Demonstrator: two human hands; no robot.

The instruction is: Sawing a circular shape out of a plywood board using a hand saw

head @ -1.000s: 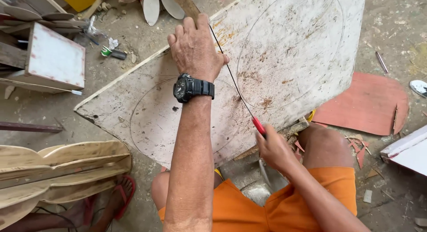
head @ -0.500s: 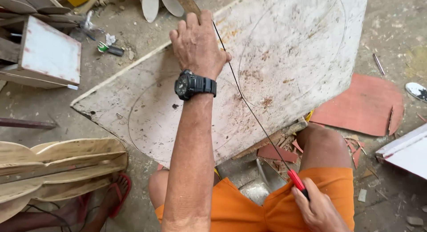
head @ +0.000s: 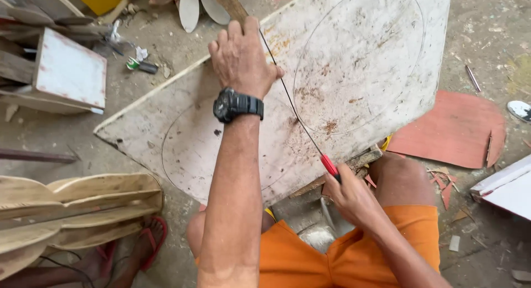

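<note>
My left hand (head: 240,58) presses flat on the big dirty white wooden board (head: 354,72), fingers holding nothing, while my right hand (head: 351,197) grips the thin red-handled saw blade (head: 298,122).

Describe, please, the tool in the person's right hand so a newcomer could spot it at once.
Start at the big white board with pencilled ovals. A thin dark blade crosses it diagonally from the left hand down to the right hand at the board's near edge. Its short red grip is the only red thing on the board.
</note>
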